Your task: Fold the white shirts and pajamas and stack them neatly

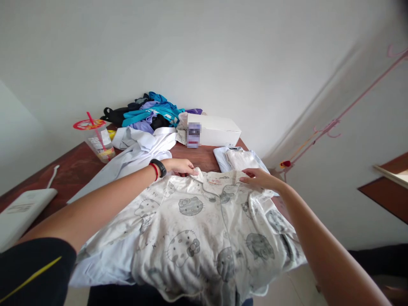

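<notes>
Cup (99, 146): straw (90, 118) inside | box (216, 129): contents hidden | hands (181, 166) (262, 178): holding printed shirt (204, 221)

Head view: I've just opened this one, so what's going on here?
A person holds a printed shirt by its collar, left hand on one side, right hand on the other. It lies front-up, collar away from the wearer. Beyond it on the table are a white garment, a clothes pile, a white box and a folded stack.
</notes>
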A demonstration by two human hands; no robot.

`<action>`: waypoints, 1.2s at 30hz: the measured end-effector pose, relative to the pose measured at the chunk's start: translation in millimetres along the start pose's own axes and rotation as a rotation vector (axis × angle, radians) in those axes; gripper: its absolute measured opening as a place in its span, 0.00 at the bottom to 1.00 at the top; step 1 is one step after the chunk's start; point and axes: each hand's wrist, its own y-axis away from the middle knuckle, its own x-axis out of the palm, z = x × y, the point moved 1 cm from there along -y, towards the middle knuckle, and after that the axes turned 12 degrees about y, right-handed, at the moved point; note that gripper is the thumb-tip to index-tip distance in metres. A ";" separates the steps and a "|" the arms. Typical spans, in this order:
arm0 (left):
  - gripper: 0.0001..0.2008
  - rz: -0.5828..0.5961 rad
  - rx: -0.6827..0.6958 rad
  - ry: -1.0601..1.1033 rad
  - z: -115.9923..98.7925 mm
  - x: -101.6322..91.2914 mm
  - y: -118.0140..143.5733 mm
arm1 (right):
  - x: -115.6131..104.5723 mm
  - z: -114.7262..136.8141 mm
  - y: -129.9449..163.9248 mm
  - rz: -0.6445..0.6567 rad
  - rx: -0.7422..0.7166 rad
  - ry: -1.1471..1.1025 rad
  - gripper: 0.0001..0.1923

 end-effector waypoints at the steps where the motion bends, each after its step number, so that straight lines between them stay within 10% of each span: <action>1: 0.19 0.008 -0.046 -0.058 -1.0 2.4 0.4 | 1.4 0.5 -1.6 0.007 -0.017 0.000 0.21; 15: 0.24 -0.103 0.235 0.181 -36.5 19.8 18.3 | 6.0 16.2 -23.4 -0.423 0.041 -0.295 0.20; 25: 0.21 0.119 -0.144 0.695 -16.1 6.3 -8.9 | 33.4 28.3 -43.6 -0.179 0.206 -0.674 0.24; 36: 0.23 0.202 0.055 0.511 -21.3 15.2 -6.6 | 25.4 26.7 -39.4 0.090 0.079 -0.550 0.22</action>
